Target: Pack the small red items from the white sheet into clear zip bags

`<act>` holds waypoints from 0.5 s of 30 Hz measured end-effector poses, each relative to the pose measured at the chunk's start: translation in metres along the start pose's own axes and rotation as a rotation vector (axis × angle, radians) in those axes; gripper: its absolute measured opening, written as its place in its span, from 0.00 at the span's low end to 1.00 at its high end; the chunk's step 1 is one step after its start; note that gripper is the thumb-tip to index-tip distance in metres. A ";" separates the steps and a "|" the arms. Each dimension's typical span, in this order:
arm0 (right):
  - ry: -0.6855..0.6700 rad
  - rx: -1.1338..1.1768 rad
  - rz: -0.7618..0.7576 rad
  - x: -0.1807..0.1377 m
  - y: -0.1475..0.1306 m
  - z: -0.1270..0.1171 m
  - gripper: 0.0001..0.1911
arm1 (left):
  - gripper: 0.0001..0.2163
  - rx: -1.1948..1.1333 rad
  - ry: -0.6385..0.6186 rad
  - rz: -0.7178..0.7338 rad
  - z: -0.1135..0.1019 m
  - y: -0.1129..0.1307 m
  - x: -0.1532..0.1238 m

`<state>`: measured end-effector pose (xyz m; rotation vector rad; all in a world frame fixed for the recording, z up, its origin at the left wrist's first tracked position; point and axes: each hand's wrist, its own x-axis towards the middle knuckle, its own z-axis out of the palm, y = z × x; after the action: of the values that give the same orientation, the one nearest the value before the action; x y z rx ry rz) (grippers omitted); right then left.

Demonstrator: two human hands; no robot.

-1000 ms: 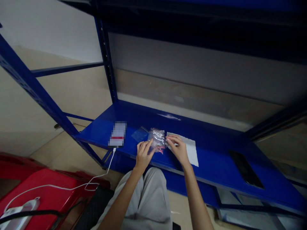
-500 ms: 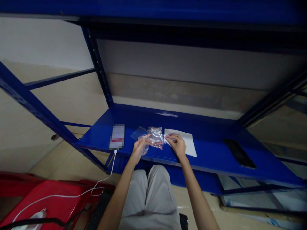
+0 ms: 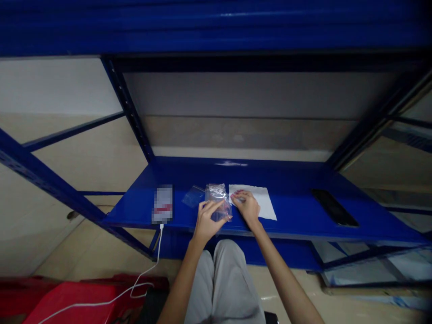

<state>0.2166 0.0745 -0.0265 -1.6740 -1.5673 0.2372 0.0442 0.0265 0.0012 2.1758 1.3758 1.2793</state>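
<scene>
My left hand (image 3: 208, 221) has thumb and fingers curled round a clear plastic bag (image 3: 225, 213), in front of a stack of clear zip bags (image 3: 215, 191) lying on the blue shelf (image 3: 286, 180). Reddish bits that showed by the stack are now mostly covered by the hand and the bag. Over a white paper sheet (image 3: 268, 209), my right hand (image 3: 249, 208) is closed in a pinch beside small pink pieces (image 3: 233, 195); its fingertips hide what they grip. Another flat clear bag (image 3: 193, 196) lies left of the stack.
At the left of the shelf lies a phone (image 3: 162, 203) with a white cable (image 3: 161, 243) running down to a red stool (image 3: 77, 301). A black phone (image 3: 334, 208) rests on the right. A blue upright post (image 3: 130, 108) and an upper beam (image 3: 216, 31) frame the space.
My left hand has moved right with the clear bag, from beside the stack to its front, near my right hand. My right hand stays over the paper. The view has tilted slightly.
</scene>
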 end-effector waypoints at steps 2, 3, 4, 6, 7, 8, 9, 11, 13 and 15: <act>0.033 0.094 0.003 -0.003 -0.011 -0.005 0.13 | 0.22 0.082 0.020 -0.006 0.003 0.001 -0.004; 0.023 0.169 -0.014 -0.005 -0.018 -0.009 0.13 | 0.21 0.112 0.035 -0.016 0.004 0.000 -0.006; -0.013 0.253 -0.044 -0.008 -0.024 -0.013 0.13 | 0.21 0.134 0.047 -0.029 0.004 -0.002 -0.008; -0.140 0.404 -0.127 -0.013 -0.036 -0.020 0.12 | 0.20 0.154 0.064 -0.053 0.003 -0.006 -0.011; -0.212 0.447 -0.168 -0.015 -0.041 -0.024 0.12 | 0.20 0.156 0.066 -0.062 0.003 -0.008 -0.012; -0.273 0.463 -0.201 -0.017 -0.044 -0.027 0.10 | 0.19 0.157 0.064 -0.067 0.002 -0.010 -0.012; -0.323 0.456 -0.227 -0.019 -0.047 -0.029 0.09 | 0.19 0.157 0.057 -0.070 0.001 -0.010 -0.013; -0.381 0.413 -0.259 -0.021 -0.050 -0.032 0.07 | 0.19 0.156 0.038 -0.071 0.000 -0.010 -0.014; -0.409 0.380 -0.274 -0.022 -0.051 -0.034 0.06 | 0.19 0.147 0.017 -0.071 0.001 -0.007 -0.015; -0.435 0.391 -0.294 -0.025 -0.051 -0.035 0.06 | 0.20 0.131 0.000 -0.074 0.003 -0.004 -0.017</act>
<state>0.1951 0.0325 0.0202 -1.1175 -1.9110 0.7401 0.0412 0.0150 -0.0117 2.1849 1.5652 1.1942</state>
